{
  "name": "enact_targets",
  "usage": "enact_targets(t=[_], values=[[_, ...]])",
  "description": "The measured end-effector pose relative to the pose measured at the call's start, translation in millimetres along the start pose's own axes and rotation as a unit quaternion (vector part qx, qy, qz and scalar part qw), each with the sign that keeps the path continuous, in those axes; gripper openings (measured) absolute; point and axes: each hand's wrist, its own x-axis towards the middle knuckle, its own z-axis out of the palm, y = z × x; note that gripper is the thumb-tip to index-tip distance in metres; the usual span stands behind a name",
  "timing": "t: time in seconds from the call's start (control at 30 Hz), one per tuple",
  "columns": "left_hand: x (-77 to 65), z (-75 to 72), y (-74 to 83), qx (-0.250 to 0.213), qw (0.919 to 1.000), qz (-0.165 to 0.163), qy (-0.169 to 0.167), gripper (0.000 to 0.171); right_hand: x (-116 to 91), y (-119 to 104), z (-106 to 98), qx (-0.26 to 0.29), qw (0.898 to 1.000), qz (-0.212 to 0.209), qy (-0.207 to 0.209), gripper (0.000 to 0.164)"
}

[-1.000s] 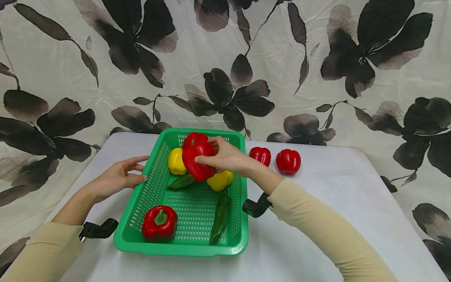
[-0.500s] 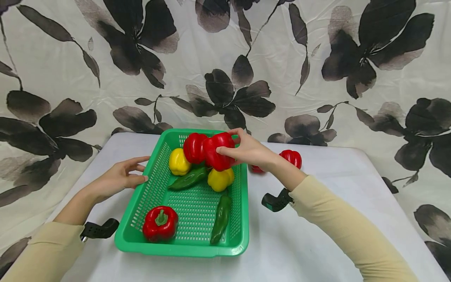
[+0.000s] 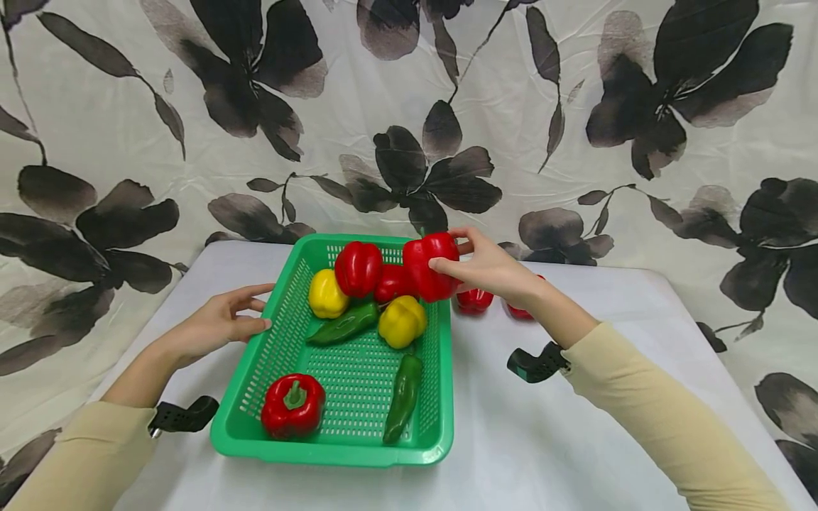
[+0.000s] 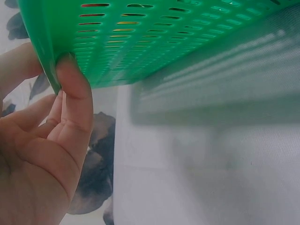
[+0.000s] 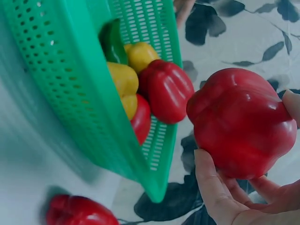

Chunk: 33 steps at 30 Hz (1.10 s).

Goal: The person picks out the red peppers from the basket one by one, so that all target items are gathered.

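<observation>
My right hand (image 3: 492, 270) grips a red bell pepper (image 3: 432, 266) between thumb and fingers, above the back right corner of the green basket (image 3: 332, 453). The right wrist view shows this bell pepper large, held outside the rim. At the basket's left rim, my left hand (image 3: 220, 319) pinches the edge, its thumb on the outer wall in the left wrist view. Inside the basket are red bell peppers, one upright at the front left (image 3: 292, 406) and one at the back (image 3: 358, 269), beside another red pepper (image 3: 394, 282) partly hidden by the held one.
The basket also holds a yellow bell pepper (image 3: 329, 293), a second yellow bell pepper (image 3: 402, 322), a long green pepper (image 3: 345, 324) and another green pepper (image 3: 403, 399). On the white table (image 3: 543, 440), right of the basket, lie two red bell peppers (image 3: 475, 301), partly covered by my right arm.
My right hand has moved right with the red bell pepper, from over the basket's middle to its back right edge. The peppers beneath are more visible. My left hand has stayed at the rim.
</observation>
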Motion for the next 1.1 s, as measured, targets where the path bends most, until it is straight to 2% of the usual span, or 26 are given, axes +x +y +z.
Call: enact_targets(t=[0.27,0.67,0.87,1.1], values=[[1.1,-0.2,0.3,0.004,1.0,-0.003,0.0,0.069,-8,15,-15,-0.042,0.999,0.005,0.028,0.074],[0.3,-0.8,1.0,0.002,1.0,-0.007,-0.002,0.07,-23,41,-27,-0.02,1.0,0.003,0.02,0.069],[-0.6,-0.7,1.1,0.003,1.0,-0.004,-0.002,0.07,-29,53,-30,-0.019,0.999,0.019,0.029,0.071],[1.7,0.5,-1.4,0.004,1.0,-0.008,0.003,0.07,-32,74,-25,0.018,0.999,0.035,0.029,0.074]])
